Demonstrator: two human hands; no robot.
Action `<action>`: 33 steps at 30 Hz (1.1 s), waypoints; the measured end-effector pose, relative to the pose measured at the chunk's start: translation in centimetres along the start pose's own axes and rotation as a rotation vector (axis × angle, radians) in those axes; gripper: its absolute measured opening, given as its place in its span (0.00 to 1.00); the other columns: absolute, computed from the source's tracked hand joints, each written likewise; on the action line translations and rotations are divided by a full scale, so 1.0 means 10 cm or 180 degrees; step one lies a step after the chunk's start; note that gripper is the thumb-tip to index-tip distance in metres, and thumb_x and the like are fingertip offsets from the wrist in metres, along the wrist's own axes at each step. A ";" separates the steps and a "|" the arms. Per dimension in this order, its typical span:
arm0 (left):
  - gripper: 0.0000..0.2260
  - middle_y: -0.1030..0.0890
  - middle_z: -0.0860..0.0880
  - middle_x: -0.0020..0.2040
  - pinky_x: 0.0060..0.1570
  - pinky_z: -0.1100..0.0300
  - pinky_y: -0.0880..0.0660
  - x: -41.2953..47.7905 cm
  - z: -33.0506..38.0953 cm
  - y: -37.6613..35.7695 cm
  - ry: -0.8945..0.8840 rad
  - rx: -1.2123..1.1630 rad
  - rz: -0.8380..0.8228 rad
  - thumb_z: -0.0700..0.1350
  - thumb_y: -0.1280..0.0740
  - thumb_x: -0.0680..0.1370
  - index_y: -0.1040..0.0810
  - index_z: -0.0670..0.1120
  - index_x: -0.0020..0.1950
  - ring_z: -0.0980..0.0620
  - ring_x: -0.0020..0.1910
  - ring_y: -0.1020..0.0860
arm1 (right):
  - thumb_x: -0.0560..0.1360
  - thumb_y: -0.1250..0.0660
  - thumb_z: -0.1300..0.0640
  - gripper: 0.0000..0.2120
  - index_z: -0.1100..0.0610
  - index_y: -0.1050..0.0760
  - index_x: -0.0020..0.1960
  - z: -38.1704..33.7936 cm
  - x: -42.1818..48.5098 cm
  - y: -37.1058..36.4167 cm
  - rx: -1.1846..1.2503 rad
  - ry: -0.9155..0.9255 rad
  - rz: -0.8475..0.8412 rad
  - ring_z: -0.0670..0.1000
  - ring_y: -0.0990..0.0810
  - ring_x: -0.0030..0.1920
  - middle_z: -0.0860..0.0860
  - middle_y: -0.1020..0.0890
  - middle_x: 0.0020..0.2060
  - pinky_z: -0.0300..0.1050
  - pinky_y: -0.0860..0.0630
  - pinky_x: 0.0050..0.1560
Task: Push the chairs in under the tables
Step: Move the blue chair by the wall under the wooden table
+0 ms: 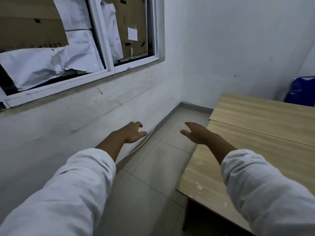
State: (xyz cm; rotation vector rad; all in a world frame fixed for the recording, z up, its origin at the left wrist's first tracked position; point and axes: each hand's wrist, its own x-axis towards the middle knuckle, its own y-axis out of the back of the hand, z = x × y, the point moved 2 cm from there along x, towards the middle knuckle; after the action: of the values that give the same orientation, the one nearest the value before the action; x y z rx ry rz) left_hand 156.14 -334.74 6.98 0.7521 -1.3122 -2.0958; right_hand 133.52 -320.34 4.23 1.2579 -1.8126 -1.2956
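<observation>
Both arms are stretched forward, each in a white long sleeve [68, 193] pushed back above the wrist.

Left hand [133, 134]: fingers loosely curled, thumb out to the side, holding nothing, not touching anything I can see. It hangs in the air in front of the white painted wall [68, 125]. Just past its fingertips, a pale skirting strip [152, 132] bows away from the base of that wall.

Right hand [196, 133]: fingers straight and together, thumb spread apart, palm turned inward, holding nothing. It hovers above the left edge of the light wood-grain rectangular table [255, 159]. Whether it touches the top, cannot tell. White flecks mark the tabletop nearer the person than the hand.

Second light wood-grain table [264, 113]: butted against the first, beyond the right hand, with a dark seam between the two tops.

Blue chair [301, 92], glossy padded back: well beyond and to the right of the right hand, on the far side of the second table, in the corner. Only the backrest shows. Neither hand is near it.

Grey tiled floor [153, 167] runs between and below the two hands.

Above and left of the left hand is a white-framed window [59, 86], blocked with brown cardboard [25, 28] and crumpled white plastic bags [34, 65].
</observation>
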 end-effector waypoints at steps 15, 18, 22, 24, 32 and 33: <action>0.29 0.37 0.41 0.75 0.68 0.50 0.35 2.75 -0.29 0.49 -0.0550 0.0574 -0.0457 0.57 0.41 0.79 0.40 0.45 0.76 0.42 0.72 0.33 | 0.81 0.48 0.42 0.29 0.58 0.43 0.76 0.25 2.63 0.04 -0.0272 -0.0525 0.0088 0.58 0.42 0.76 0.59 0.39 0.76 0.61 0.45 0.74; 0.29 0.37 0.42 0.76 0.68 0.50 0.35 3.24 -0.32 0.64 -0.0647 0.0655 -0.0417 0.58 0.41 0.79 0.40 0.45 0.76 0.43 0.72 0.34 | 0.81 0.48 0.43 0.29 0.59 0.43 0.76 0.30 3.08 0.14 -0.0297 -0.0580 0.0120 0.58 0.40 0.75 0.59 0.38 0.75 0.59 0.44 0.74; 0.29 0.37 0.42 0.76 0.70 0.48 0.36 3.91 -0.41 0.78 -0.0702 0.0846 -0.0370 0.58 0.42 0.79 0.40 0.45 0.76 0.42 0.73 0.34 | 0.81 0.48 0.44 0.28 0.58 0.42 0.75 0.33 3.64 0.24 -0.0366 -0.0656 0.0121 0.58 0.41 0.75 0.59 0.38 0.75 0.59 0.47 0.74; 0.28 0.36 0.42 0.75 0.70 0.47 0.36 4.23 -0.43 0.85 -0.0743 0.0893 -0.0319 0.58 0.43 0.79 0.40 0.45 0.76 0.42 0.73 0.34 | 0.81 0.48 0.44 0.28 0.58 0.42 0.75 0.37 3.90 0.29 -0.0379 -0.0731 0.0131 0.58 0.43 0.76 0.59 0.40 0.75 0.59 0.48 0.74; 0.29 0.42 0.42 0.78 0.73 0.45 0.48 5.74 -0.47 0.99 -0.1056 0.1341 -0.0202 0.60 0.47 0.80 0.45 0.47 0.78 0.43 0.77 0.45 | 0.81 0.49 0.43 0.28 0.57 0.43 0.76 0.75 5.11 0.47 -0.0443 -0.0951 0.0247 0.57 0.49 0.78 0.59 0.44 0.77 0.59 0.52 0.75; 0.29 0.42 0.43 0.78 0.73 0.44 0.48 5.95 -0.46 1.01 -0.1092 0.1369 -0.0207 0.60 0.48 0.80 0.46 0.47 0.78 0.43 0.77 0.46 | 0.81 0.49 0.43 0.29 0.57 0.43 0.76 0.81 5.27 0.49 -0.0432 -0.0987 0.0255 0.57 0.50 0.78 0.59 0.44 0.77 0.60 0.53 0.75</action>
State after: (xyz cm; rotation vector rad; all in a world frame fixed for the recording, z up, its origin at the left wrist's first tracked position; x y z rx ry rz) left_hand 119.77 -383.03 4.51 0.6251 -1.9914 -2.0800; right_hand 104.21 -365.17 2.33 0.9424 -1.9226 -1.6090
